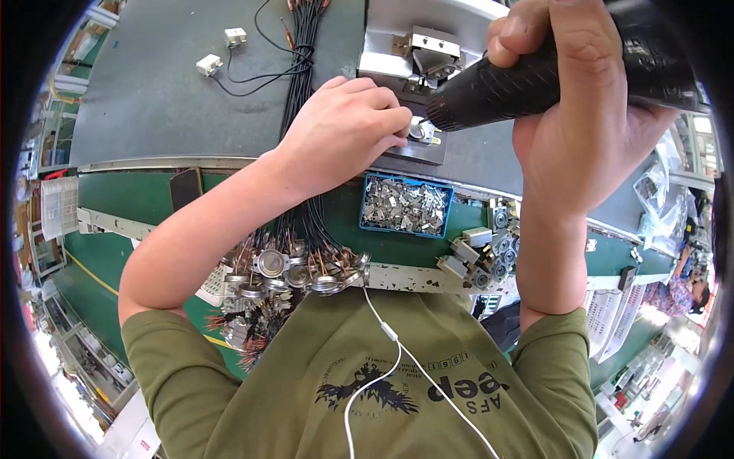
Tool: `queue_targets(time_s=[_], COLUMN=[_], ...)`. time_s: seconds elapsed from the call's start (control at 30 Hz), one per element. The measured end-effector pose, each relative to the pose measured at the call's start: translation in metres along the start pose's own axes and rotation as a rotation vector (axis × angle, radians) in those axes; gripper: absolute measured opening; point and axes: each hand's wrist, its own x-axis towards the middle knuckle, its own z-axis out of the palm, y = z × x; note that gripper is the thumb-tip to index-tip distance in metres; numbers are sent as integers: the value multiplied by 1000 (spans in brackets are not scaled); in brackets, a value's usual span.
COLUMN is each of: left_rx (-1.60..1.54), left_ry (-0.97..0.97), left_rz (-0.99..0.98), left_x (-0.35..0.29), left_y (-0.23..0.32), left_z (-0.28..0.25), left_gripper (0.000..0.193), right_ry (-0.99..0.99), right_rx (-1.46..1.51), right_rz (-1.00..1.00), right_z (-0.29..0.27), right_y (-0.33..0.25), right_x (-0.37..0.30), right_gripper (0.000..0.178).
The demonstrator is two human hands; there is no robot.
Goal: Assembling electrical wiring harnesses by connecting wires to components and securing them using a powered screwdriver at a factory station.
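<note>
My left hand (344,130) reaches across a bundle of black wires and pinches a small round metal part (421,130) that sits on a grey metal fixture plate (417,151). My right hand (581,122) is wrapped around a thick black cylindrical power tool (520,84). The tool lies nearly level, and its nose points left at the small part, just beside my left fingertips. A metal clamp block (432,50) stands right behind the part.
A blue tray (364,206) of several small metal clips lies in front of the fixture. The black wires (302,69) end in round metal discs (271,264) at the bench edge. Two white connectors (210,65) lie on the grey mat (153,99). Grey square parts (489,252) are piled at right.
</note>
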Motion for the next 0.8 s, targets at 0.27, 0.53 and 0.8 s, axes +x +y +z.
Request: queue_targets(time_s=[0.27,0.53,0.8], left_rx=[-60,-106,-216], left_ry=[15,-7,7], left_rz=[3,-18,-154], left_x=[-8,-4,-13], left_y=[-7,-3,-4], left_z=[3,1,4], left_gripper=[10,9,12], right_ry=[81,53,-141], right_rx=[3,39,205], right_rz=[252,231,246], right_z=[24,19,35], right_y=[-15,-7,21], right_x=[-8,-8,12], right_gripper=[19,19,64])
